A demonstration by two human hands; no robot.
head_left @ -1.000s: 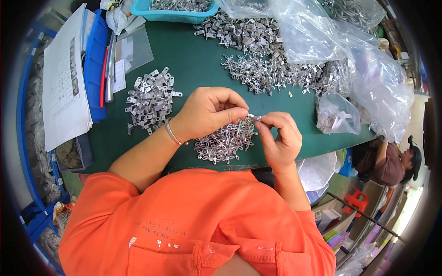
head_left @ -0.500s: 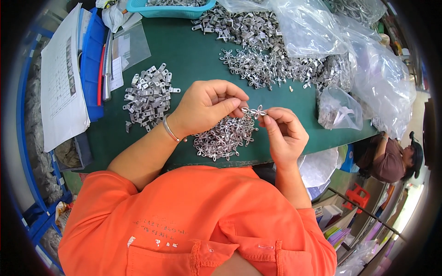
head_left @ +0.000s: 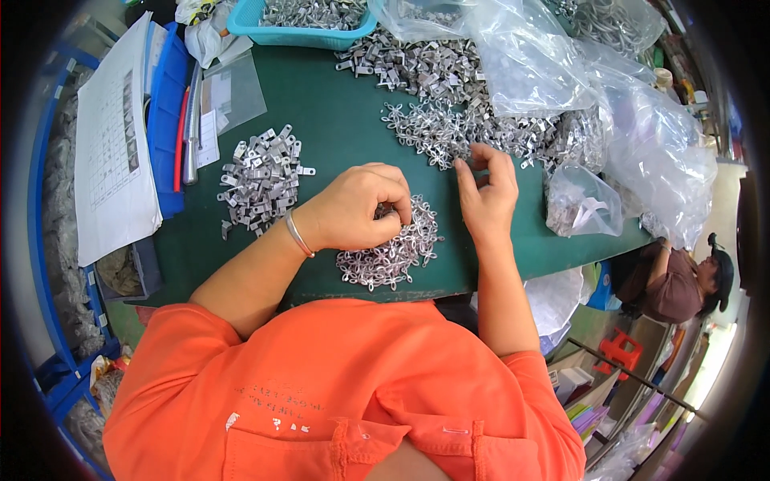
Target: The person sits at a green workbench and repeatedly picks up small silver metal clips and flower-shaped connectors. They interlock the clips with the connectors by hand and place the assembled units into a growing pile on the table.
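Observation:
My left hand (head_left: 357, 207), with a metal bangle (head_left: 298, 234) at the wrist, lies over the left edge of a near pile of small silver flower-shaped metal pieces (head_left: 393, 258). Its fingers are curled down into a closed grip, and anything between the fingertips is hidden. Farther out, my right hand (head_left: 491, 196) reaches to the front edge of a larger pile of similar flower-shaped pieces (head_left: 433, 132). Thumb and forefinger there are bent toward each other with a gap between them, and no piece shows in that gap.
Small bent metal tabs (head_left: 263, 176) form a pile at the left, with more tabs (head_left: 417, 62) at the back. A turquoise basket (head_left: 305, 36), clear plastic bags (head_left: 529, 64) and a blue tray (head_left: 164, 120) surround the green table (head_left: 321, 104). A person (head_left: 678, 284) is at far right.
Both hands held a flower-shaped piece between them earlier. The left has since dropped back to the near pile, and the right has moved away to the far pile.

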